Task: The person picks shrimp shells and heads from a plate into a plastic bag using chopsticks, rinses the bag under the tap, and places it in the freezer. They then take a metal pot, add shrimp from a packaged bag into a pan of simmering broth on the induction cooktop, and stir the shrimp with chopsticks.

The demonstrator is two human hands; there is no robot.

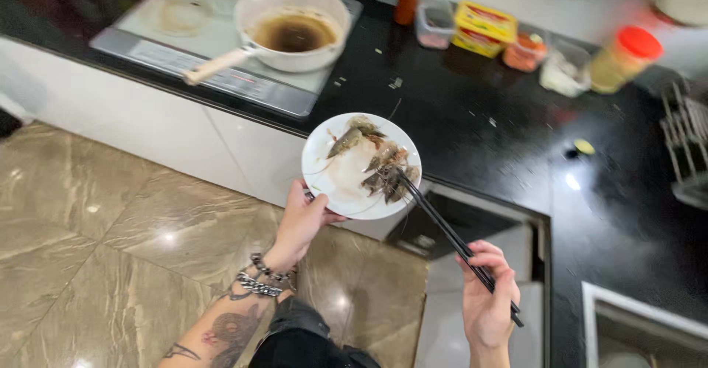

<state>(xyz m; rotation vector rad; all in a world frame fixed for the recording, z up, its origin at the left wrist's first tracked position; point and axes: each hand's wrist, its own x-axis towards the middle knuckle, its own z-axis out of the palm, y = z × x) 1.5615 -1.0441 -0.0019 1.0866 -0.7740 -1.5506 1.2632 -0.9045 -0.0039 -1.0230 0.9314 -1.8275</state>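
- Black kitchen counter (472,110) ahead of me, cream pan (295,25) of dark liquid on the cooktop (221,51).
- Left hand (299,224) grips the white plate (328,165) of raw shrimp (383,165) from underneath, held out level over the counter's edge.
- Right hand (487,301) pinches black chopsticks (442,228), tips on the shrimp, so I reckon I'm mid-pick; next needs a firm pinch.

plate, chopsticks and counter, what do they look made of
The plate in the left hand looks like glazed white ceramic, smooth and faintly glossy, though melamine is possible. The chopsticks in the right hand are thin, dark and matte, maybe lacquered wood or plastic. The counter looks like polished black stone: it mirrors light spots.
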